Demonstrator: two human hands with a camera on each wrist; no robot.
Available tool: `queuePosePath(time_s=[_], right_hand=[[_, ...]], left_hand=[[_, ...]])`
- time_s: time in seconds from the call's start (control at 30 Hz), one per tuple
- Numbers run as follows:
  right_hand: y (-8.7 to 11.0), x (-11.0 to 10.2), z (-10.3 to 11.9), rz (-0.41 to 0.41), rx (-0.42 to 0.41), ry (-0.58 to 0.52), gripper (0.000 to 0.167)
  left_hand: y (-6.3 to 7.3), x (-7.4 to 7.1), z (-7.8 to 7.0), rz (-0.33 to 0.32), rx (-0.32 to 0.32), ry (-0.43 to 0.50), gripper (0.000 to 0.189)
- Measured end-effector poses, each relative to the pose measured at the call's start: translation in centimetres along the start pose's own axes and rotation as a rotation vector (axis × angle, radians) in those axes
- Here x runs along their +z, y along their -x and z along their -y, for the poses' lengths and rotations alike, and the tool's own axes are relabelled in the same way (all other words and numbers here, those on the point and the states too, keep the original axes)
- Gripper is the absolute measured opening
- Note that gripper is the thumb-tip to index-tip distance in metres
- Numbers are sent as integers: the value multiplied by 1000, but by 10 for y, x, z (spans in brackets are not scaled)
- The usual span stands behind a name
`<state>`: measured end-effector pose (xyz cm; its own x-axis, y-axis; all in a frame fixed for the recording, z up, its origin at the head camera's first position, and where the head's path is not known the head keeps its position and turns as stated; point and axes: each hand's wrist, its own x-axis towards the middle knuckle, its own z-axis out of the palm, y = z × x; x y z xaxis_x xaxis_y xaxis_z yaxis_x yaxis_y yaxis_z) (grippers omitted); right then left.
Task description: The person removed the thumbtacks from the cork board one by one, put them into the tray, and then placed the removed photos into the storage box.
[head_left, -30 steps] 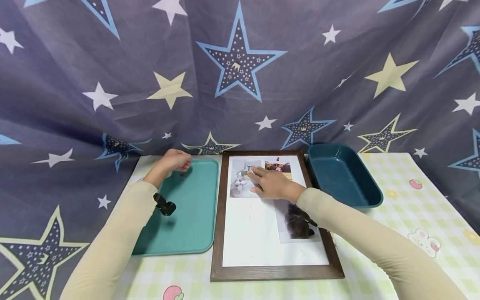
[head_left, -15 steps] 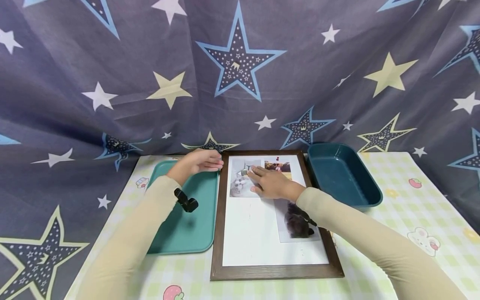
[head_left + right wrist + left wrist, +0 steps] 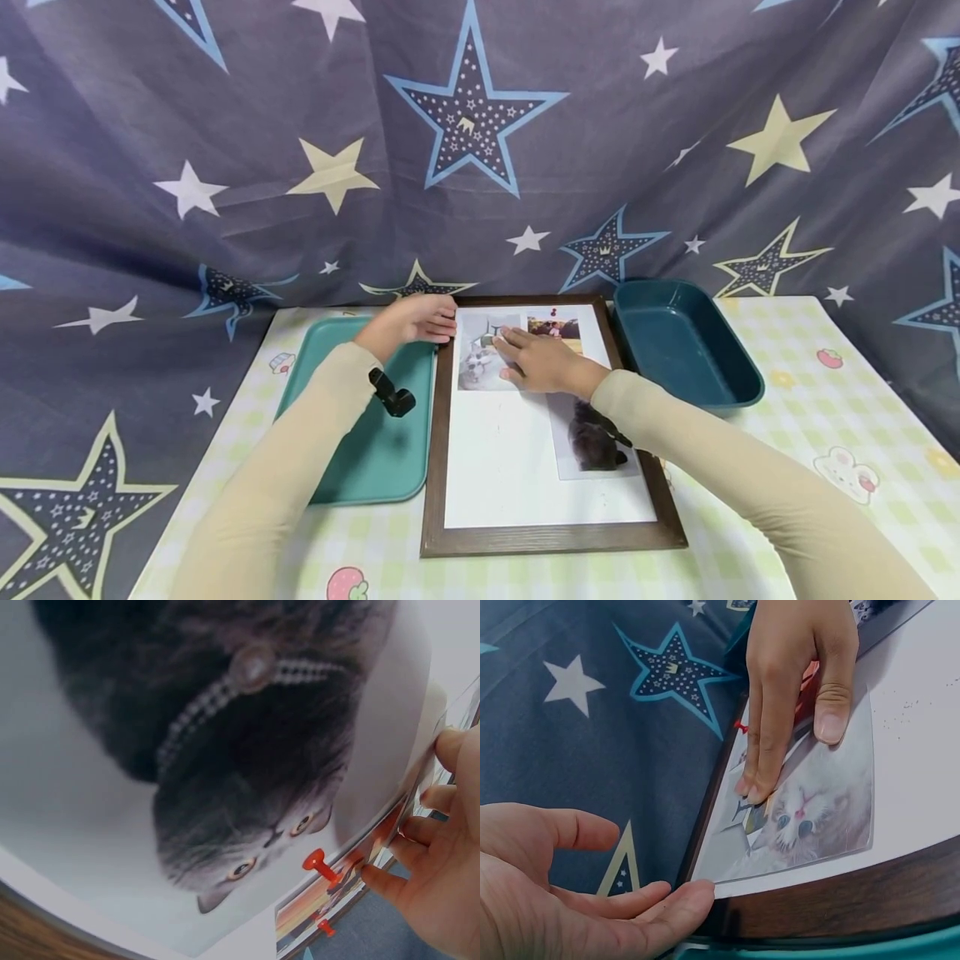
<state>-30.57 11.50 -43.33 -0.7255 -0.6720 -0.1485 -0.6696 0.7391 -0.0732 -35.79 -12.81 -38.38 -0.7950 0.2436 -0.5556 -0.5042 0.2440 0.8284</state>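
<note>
A brown-framed white board (image 3: 487, 467) lies on the table. My right hand (image 3: 543, 367) rests with extended fingers on the white cat photo (image 3: 476, 371), at the board's upper left. In the left wrist view, my left hand (image 3: 577, 900) has thumb and fingers spread apart, fingertips at the frame's corner, with nothing seen between them. A small colourful photo (image 3: 566, 332) sits at the board's upper right with a red push pin (image 3: 554, 312) by its top edge. Below it lies a dark grey cat photo (image 3: 567, 458), partly covered by my right arm. Another red push pin (image 3: 319, 864) shows beside that cat's head.
A flat teal tray (image 3: 375, 475) lies left of the frame, under my left forearm. A deeper dark teal bin (image 3: 678, 342) stands to the right. Beneath everything is a checked tablecloth (image 3: 787, 467), and a star-patterned curtain (image 3: 630, 150) hangs behind.
My left hand has moved right, from over the teal tray to the frame's upper left corner. The right hand has stayed on the white cat photo. The head view has shifted slightly.
</note>
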Motion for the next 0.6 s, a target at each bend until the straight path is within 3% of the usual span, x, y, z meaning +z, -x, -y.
queuePosePath(time_s=[0.6], right_hand=[[-1, 0, 0, 19, 11, -2, 64]], left_hand=[[-8, 3, -1, -24, -31, 7, 61]])
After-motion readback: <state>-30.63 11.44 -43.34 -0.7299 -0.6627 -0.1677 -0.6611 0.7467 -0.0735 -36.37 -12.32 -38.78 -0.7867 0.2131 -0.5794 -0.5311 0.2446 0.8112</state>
